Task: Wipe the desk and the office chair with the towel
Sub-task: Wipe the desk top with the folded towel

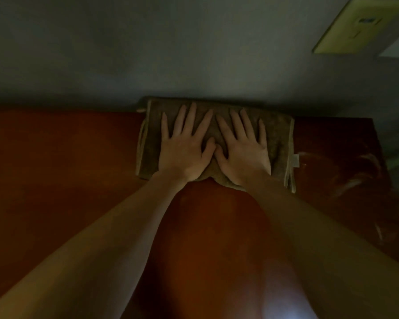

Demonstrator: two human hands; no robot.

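— So, where's the towel (278,134)?
— Folded into a nubby brown rectangle at the far edge of the glossy reddish wood table (74,180), against the wall (171,54). My left hand (184,148) and right hand (243,153) press it flat, fingers spread, gripping nothing.

The towel (276,134) is thick, nappy brown cloth with paler hemmed edges, matt. The tabletop (67,169) looks like reddish-brown wood, smooth and glossy, with streaky smears at its right end.
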